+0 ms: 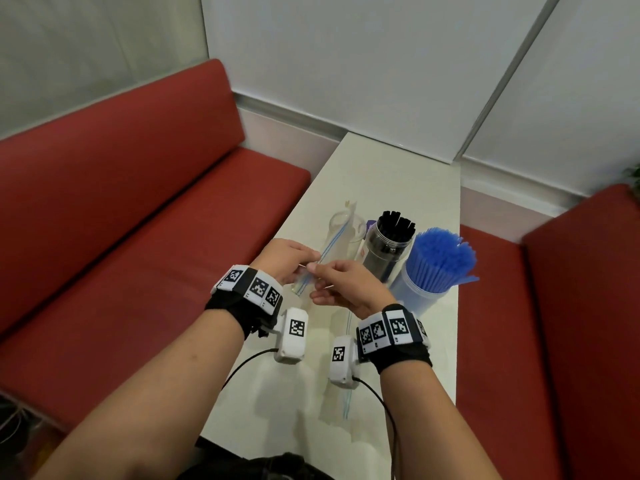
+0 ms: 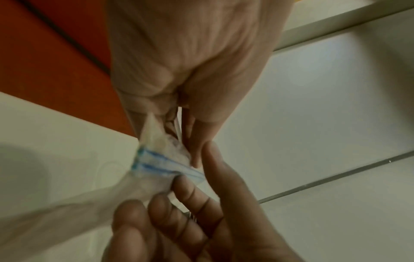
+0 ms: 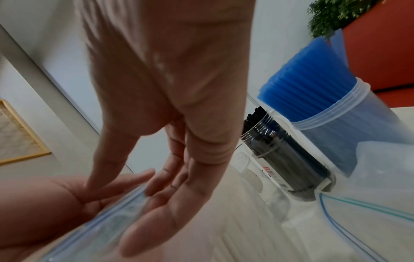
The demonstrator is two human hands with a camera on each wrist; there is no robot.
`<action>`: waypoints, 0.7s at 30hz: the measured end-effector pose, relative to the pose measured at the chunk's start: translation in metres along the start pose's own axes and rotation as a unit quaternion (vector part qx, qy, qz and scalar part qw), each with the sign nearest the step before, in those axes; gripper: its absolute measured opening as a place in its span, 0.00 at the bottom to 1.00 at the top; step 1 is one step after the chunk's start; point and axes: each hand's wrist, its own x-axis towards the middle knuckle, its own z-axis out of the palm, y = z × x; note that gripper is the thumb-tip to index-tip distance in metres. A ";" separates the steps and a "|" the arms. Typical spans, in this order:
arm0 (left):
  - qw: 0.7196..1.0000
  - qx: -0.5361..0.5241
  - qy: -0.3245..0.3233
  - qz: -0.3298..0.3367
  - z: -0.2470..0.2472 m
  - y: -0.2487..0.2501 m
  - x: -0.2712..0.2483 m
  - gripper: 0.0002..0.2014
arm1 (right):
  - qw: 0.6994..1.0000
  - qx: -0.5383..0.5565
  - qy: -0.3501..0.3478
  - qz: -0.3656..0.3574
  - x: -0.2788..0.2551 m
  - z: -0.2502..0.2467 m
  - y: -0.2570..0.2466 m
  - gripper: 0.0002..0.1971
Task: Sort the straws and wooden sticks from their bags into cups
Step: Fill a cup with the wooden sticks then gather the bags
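A clear zip bag (image 1: 332, 244) with a blue seal strip hangs over the white table (image 1: 381, 174), held at its near end by both hands. My left hand (image 1: 304, 259) pinches the sealed corner; the left wrist view shows that pinch (image 2: 188, 150) on the bag (image 2: 156, 159). My right hand (image 1: 317, 270) grips the same strip from the right, thumb and fingers on either side (image 3: 125, 203) of the bag (image 3: 107, 218). Pale thin sticks seem to show through the plastic. Behind the bag stands an empty clear cup (image 1: 337, 218).
A clear cup of black straws (image 1: 389, 247) (image 3: 280, 156) and a translucent cup of blue straws (image 1: 436, 265) (image 3: 313, 85) stand right of the hands. A second zip bag (image 1: 341, 386) lies flat near the front edge. Red benches (image 1: 138, 220) flank the narrow table.
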 end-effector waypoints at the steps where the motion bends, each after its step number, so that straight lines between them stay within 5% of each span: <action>1: 1.000 0.000 -0.004 -0.004 -0.002 0.000 0.000 0.07 | 1.000 -0.001 -0.003 0.002 0.000 0.002 -0.001 0.16; 12: 0.985 0.100 -0.142 -0.008 -0.014 0.031 0.000 0.06 | 0.999 -0.008 0.035 -0.016 -0.007 0.013 -0.013 0.12; 21: 0.961 0.247 -0.127 0.013 -0.001 0.024 0.014 0.09 | 0.985 -0.067 0.148 -0.064 -0.007 0.023 -0.003 0.07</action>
